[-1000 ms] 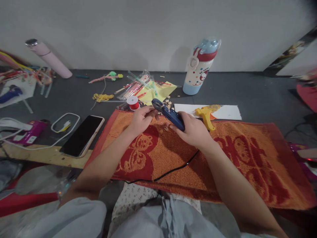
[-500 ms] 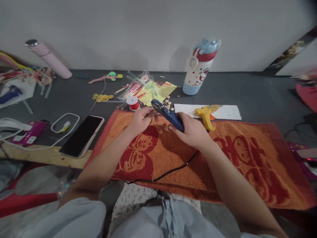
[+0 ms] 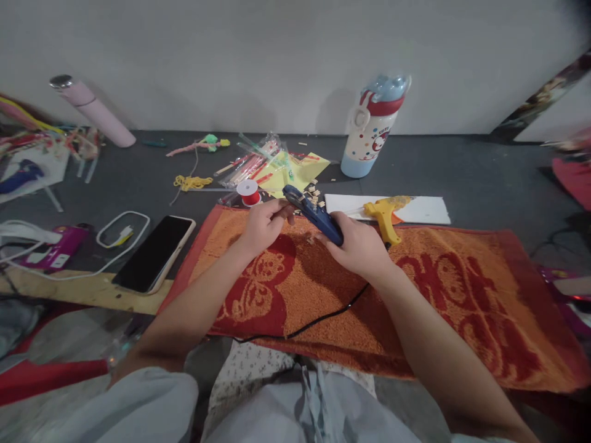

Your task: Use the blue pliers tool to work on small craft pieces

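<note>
My right hand (image 3: 357, 243) is wrapped round the handles of a dark blue pliers-like cutter (image 3: 318, 218), held tilted above the towel with its head up and to the left. Close by that head, my left hand (image 3: 264, 223) has its fingers pinched together; whatever they hold, if anything, is too small to make out. Beneath both hands lies an orange and red towel (image 3: 332, 283). Small pale wooden bits (image 3: 314, 192) are scattered just behind the cutter. A red ribbon spool (image 3: 249, 192) stands beyond my left hand.
A yellow glue gun (image 3: 385, 215) rests on a white board (image 3: 427, 210) to the right. Behind are a cartoon bottle (image 3: 372, 132), yellow paper (image 3: 295, 172) and wrapped sticks. A phone (image 3: 154, 253), power strip (image 3: 62, 246) and pink flask (image 3: 99, 114) are leftward. A black cord (image 3: 318, 320) crosses the towel.
Both hands and the cutter stay nearly in place. The whole view has shifted very slightly.
</note>
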### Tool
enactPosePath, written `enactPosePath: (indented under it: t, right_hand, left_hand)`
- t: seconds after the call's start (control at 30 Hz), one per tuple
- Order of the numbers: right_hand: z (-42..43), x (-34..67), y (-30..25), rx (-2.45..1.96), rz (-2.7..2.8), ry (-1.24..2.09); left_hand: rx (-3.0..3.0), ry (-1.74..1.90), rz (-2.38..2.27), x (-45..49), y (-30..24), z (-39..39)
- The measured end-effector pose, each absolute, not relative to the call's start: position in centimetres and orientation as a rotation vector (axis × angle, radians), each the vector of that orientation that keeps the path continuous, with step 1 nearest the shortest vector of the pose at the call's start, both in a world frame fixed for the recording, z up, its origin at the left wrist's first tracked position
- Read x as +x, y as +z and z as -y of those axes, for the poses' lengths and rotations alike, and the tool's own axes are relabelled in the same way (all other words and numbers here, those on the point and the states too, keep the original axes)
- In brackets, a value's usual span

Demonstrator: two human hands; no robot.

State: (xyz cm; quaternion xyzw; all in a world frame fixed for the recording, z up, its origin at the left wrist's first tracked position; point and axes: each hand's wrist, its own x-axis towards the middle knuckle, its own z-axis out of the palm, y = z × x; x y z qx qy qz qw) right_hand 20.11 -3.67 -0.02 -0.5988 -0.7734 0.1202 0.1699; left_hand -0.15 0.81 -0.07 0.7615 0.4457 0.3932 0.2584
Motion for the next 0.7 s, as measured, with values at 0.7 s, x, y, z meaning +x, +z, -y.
enactPosePath:
  t: [0.7]
  right_hand:
    - [3.80,19.42,0.11,-1.753,2.207,0.368]
  left_hand:
    - [2.283,0.901,-1.341,-0.70,-1.00,-0.74]
